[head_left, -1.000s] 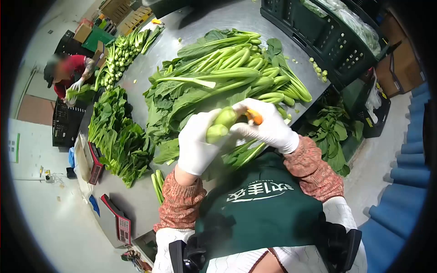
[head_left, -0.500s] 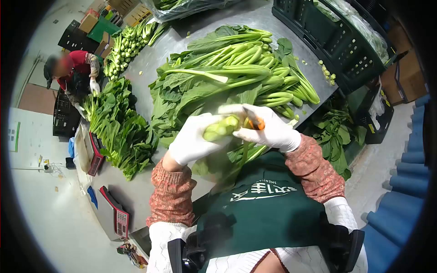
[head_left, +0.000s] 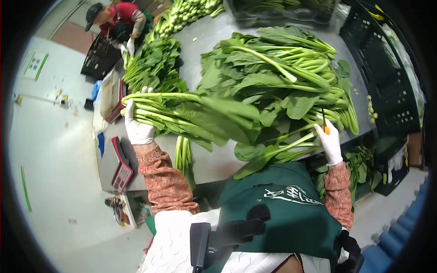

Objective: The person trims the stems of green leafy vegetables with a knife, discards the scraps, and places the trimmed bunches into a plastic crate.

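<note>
My left hand (head_left: 139, 125), in a white glove, is wrapped round the stem ends of a bunch of leafy greens (head_left: 195, 113), whose leaves stretch to the right over the metal table (head_left: 207, 157). At the right, my gloved right hand (head_left: 329, 139) holds a small knife (head_left: 326, 129) with an orange handle, its dark blade pointing up. That hand is beside the stems of some loose greens (head_left: 291, 148) at the table's near edge. A large pile of greens (head_left: 273, 68) lies beyond both hands. A small bunch (head_left: 183, 157) lies below the held one.
A co-worker (head_left: 120, 22) in red handles greens at the upper left. Two red-edged scales (head_left: 122, 176) (head_left: 119, 102) stand along the left side. Dark crates (head_left: 382, 68) line the right side, and a plastic-lined container (head_left: 282, 16) is at the top.
My hands have moved apart: the left one leftward with the bunch, the right one rightward with the knife. The view has shifted, and a small bunch now shows near the left forearm.
</note>
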The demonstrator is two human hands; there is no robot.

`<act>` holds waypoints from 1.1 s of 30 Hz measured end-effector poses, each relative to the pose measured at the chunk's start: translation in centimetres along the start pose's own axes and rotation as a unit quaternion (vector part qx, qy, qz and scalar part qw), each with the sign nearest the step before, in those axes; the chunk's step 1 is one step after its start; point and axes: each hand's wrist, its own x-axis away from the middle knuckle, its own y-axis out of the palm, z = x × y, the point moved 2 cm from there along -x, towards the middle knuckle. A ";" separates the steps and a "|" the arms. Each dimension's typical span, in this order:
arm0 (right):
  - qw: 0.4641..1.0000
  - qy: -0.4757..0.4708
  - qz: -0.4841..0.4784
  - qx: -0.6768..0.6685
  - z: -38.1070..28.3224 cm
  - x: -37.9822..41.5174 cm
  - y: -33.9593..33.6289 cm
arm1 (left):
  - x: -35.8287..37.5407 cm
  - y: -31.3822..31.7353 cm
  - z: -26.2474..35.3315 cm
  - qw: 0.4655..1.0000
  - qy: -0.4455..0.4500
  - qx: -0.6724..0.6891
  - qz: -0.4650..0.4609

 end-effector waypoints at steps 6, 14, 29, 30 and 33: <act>0.989 -0.008 0.089 0.121 0.1 1.2 -0.5 | 1.0 -7.8 2.2 0.993 0.014 -0.003 0.117; 0.996 0.037 0.085 0.014 1.4 1.0 -1.9 | 4.3 -8.5 7.0 0.946 0.232 -0.114 0.197; 0.988 -0.117 0.093 0.030 -9.3 -2.1 1.6 | 3.9 -26.7 -5.9 0.510 -0.114 -0.841 0.138; 0.984 -0.147 0.092 0.047 -11.0 -2.8 1.9 | 3.3 -26.6 -5.8 0.496 -0.134 -0.839 0.182; 0.958 -0.234 0.116 0.121 -14.7 -5.3 3.9 | 1.8 -20.9 -5.5 0.497 0.028 -0.850 0.175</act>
